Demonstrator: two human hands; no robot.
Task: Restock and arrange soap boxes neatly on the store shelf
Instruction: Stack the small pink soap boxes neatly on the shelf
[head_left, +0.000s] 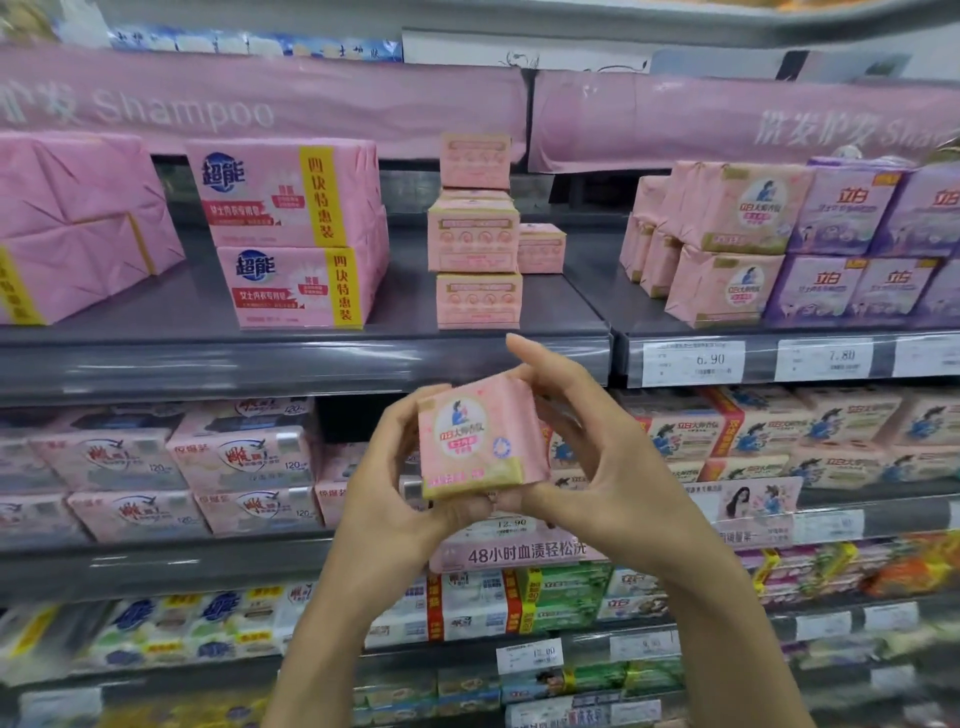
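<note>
A pink soap pack (480, 436) with a round label is held between both hands in front of the shelving, below the upper shelf's edge. My left hand (395, 483) grips its left side and bottom, fingers curled under it. My right hand (587, 447) holds its right side, index finger raised above the pack. On the upper shelf (311, 358) stands a stack of small pink soap boxes (475, 234). Matching pink packs (727, 244) sit stacked at the right of that shelf.
Large pink four-packs (296, 234) stand left of the small stack, with bare dark shelf between the groups. Purple packs (852, 249) fill the far right. Price tags (693, 364) line the shelf edge. Lower shelves are crowded with soap packs.
</note>
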